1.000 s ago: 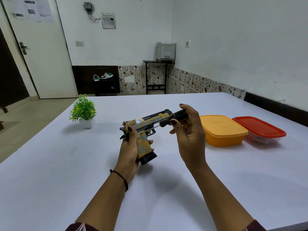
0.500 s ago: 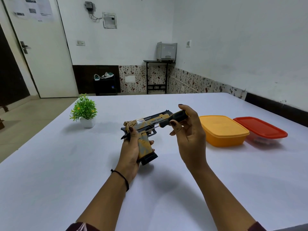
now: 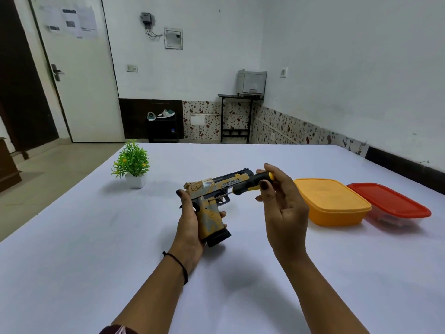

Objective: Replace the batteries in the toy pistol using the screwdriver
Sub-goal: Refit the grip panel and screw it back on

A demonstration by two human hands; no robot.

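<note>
Both hands are up over the tabletop [image 3: 96, 237], and we judge this the screw-turning step. Our left hand [image 3: 190, 227] wraps round the grip of the toy pistol [image 3: 212, 213]. Our right hand [image 3: 281, 208] pinches the handle of the screwdriver [image 3: 250, 183] in its fingertips, tip against the side near the trigger. Next we need a squarely seated tip and steady twisting.

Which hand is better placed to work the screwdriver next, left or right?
Right. The right hand pinches the screwdriver by its handle, tip against the toy pistol above the grip. The left hand holds the pistol's grip and probably best steadies it.
</note>
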